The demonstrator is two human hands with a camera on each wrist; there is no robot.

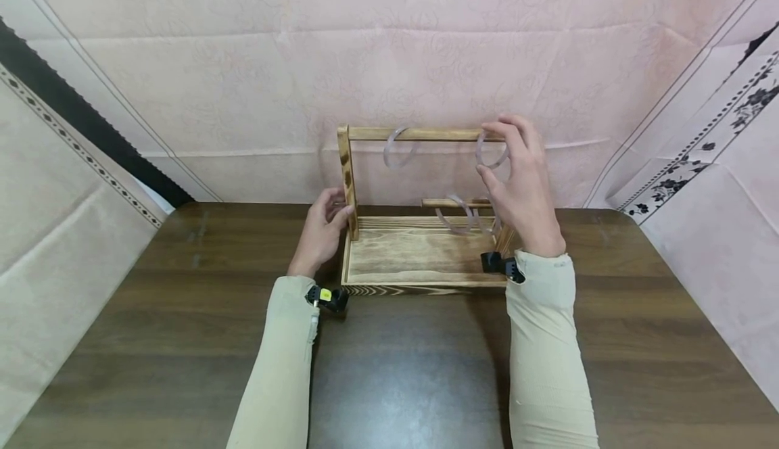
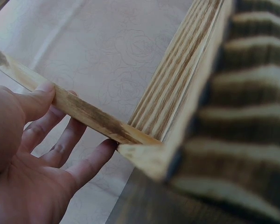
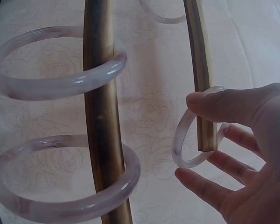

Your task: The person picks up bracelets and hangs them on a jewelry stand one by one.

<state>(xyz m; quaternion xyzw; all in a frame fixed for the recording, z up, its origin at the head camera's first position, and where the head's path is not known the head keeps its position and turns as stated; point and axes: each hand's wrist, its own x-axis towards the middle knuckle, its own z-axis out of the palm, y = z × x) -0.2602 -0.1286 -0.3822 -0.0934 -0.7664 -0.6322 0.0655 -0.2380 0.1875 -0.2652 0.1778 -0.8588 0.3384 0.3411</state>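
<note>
A wooden display stand [image 1: 426, 280] with a tray base stands on the table. My left hand [image 1: 323, 232] grips its left upright [image 1: 347, 172], thumb on one side and fingertips on the other, as the left wrist view shows. At the right end of the upper bar [image 1: 435, 134], my right hand [image 1: 525, 182] pinches a pale, marbled bangle [image 3: 178, 140]; the ring encircles the bar near its free tip. Another bangle [image 1: 387, 155] hangs further left on that bar. Two more, an upper bangle [image 3: 46, 88] and a lower bangle [image 3: 79, 210] in the right wrist view, hang round the lower bar [image 3: 100, 121].
The dark wooden table [image 1: 231, 341] extends to both sides of the stand and in front of it. A pale patterned cloth [image 1: 243, 97] hangs right behind the table's back edge. Black wrist-camera mounts [image 1: 331, 299] sit on both wrists, close to the tray.
</note>
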